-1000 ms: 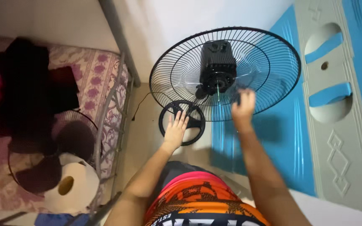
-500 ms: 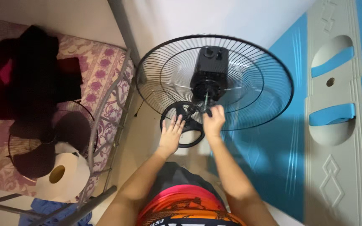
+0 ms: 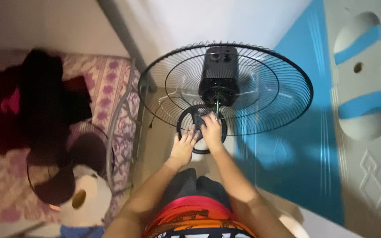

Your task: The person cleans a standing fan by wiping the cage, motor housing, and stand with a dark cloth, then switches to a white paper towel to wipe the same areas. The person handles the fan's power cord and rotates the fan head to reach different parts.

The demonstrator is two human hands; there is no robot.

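Two bare hands meet at the hub of a black wire-grille pedestal fan, seen from above in a narrow room. At far left, dark crumpled clothing lies heaped on a purple-and-white floral bedsheet; below it sit a smaller round fan with dark blades and a white paper roll with a hollow cardboard core, all behind a grey tubular metal bed rail. Moving right, the left hand rests flat, fingers spread and loose, gripping nothing, on the rim of a round black plastic fan base with spokes that sits on the pale floor. Just beside it, the right hand is curled, fingertips closed around a small dark part at the foot of the thin metal motor shaft; what exactly it pinches cannot be told. The shaft juts from a boxy black plastic motor housing at the centre of the concentric wire guard, which stands directly above the base and before the person's knees. An orange-and-black patterned shirt fills the bottom edge. At right, a glossy ribbed blue panel runs beside a grey moulded strip with oval recesses and diamond relief.
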